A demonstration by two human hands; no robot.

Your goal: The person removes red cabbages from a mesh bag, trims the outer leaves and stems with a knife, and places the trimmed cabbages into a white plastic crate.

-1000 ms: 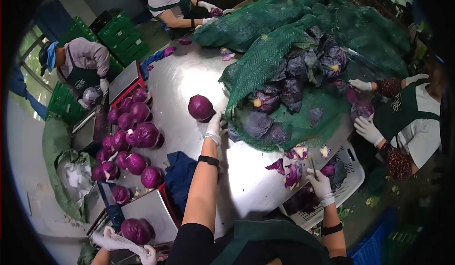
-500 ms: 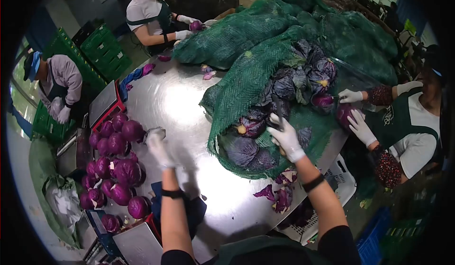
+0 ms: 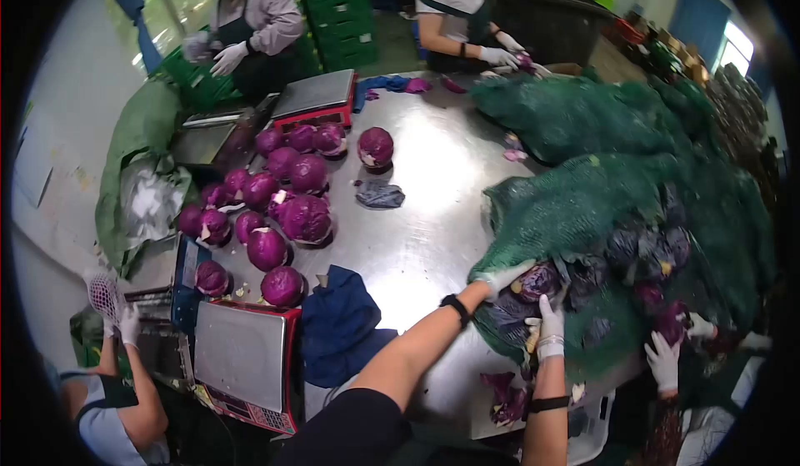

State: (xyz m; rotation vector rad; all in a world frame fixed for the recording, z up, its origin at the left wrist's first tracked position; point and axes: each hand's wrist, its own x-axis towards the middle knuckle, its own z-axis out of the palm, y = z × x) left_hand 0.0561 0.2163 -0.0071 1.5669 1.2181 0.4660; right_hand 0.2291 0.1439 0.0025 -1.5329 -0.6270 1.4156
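A red cabbage (image 3: 537,283) with loose dark outer leaves lies at the mouth of an open green mesh sack (image 3: 575,208). My left hand (image 3: 505,278), in a white glove, grips its left side with the fingers along the top. From the near side, my gloved right hand (image 3: 550,326) reaches up to the same cabbage, a fingertip against it. A knife (image 3: 532,337) is in that right hand; its tan handle shows by the palm, and the blade cannot be made out. More dark-leaved cabbages (image 3: 650,249) sit in the sack to the right.
Trimmed purple cabbages (image 3: 307,218) crowd the left of the metal table (image 3: 425,166), between two scales (image 3: 242,353). A blue cloth (image 3: 340,324) lies nearby. Purple leaf scraps (image 3: 504,399) lie at the near edge. Co-workers stand around; one's gloved hand (image 3: 664,362) is close on the right.
My view has swung left. My left hand has moved from beside the trimmed cabbages to the cabbage at the sack. One trimmed cabbage now stands apart. My right hand has come to the cabbage.
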